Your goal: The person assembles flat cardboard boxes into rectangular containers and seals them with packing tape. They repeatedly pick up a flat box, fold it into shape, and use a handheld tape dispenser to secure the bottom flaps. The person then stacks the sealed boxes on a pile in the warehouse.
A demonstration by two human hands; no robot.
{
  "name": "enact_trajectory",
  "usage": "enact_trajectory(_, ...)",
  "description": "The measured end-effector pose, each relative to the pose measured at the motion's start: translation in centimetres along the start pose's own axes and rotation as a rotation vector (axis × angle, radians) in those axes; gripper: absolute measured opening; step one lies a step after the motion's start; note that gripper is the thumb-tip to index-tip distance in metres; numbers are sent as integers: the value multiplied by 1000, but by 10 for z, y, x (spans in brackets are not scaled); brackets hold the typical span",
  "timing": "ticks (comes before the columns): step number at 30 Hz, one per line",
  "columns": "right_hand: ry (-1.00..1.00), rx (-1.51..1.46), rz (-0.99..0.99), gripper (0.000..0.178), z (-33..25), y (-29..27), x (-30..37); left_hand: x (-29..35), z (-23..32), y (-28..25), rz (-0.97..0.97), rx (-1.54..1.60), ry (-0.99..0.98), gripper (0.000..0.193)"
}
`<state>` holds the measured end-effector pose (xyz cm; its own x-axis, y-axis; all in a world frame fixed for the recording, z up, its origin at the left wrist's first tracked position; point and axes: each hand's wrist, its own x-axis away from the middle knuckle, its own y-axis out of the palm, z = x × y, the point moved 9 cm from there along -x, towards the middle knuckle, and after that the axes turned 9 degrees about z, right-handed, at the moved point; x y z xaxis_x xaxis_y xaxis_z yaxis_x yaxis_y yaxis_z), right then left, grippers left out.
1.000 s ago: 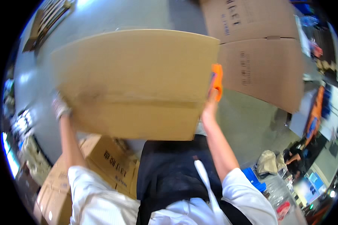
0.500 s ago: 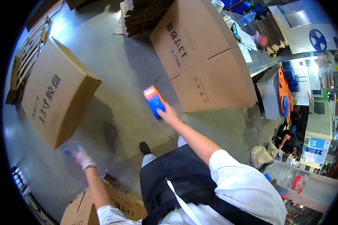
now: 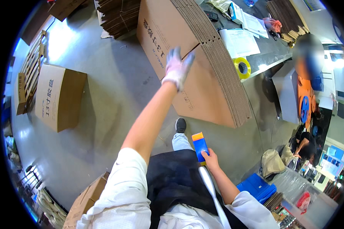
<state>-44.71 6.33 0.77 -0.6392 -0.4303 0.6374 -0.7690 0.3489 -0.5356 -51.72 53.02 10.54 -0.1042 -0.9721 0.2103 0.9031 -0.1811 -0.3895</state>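
Note:
My left hand [image 3: 176,70], in a white and grey work glove, reaches out with spread fingers over the front of a leaning stack of flattened cardboard cartons [image 3: 208,89]. It is open and holds nothing; whether it touches the cardboard I cannot tell. Close to my apron, my bare right hand [image 3: 213,160] is closed round a blue tape dispenser [image 3: 200,147] with an orange end. A made-up carton [image 3: 59,97] stands on the floor to the left, with its printed side showing.
A wooden pallet [image 3: 31,65] lies beyond the carton at the left. Another carton [image 3: 88,194] stands beside me at lower left. The grey worktable [image 3: 269,51] at right bears papers and a yellow tape roll [image 3: 242,68]. More flat cardboard [image 3: 118,17] is stacked at the back.
My left hand has swung from beside the left carton across to the flat-carton stack. My right hand has drawn the tape dispenser back toward my body. The left carton, tilted before, now stands farther away.

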Motion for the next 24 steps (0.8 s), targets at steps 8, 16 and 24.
enact_trajectory(8,-67,38,-162,33,-44,-72,-7,-105,14,51,150,53,-67,112)
enact_trajectory(16,-171,-368,-515,47,-131,-96,10,-96,9,15,121,-437,-160,80)
enact_trajectory(24,-377,-317,-257,57,-263,-86,-13,-96,-83,-132,142,-494,-263,46)
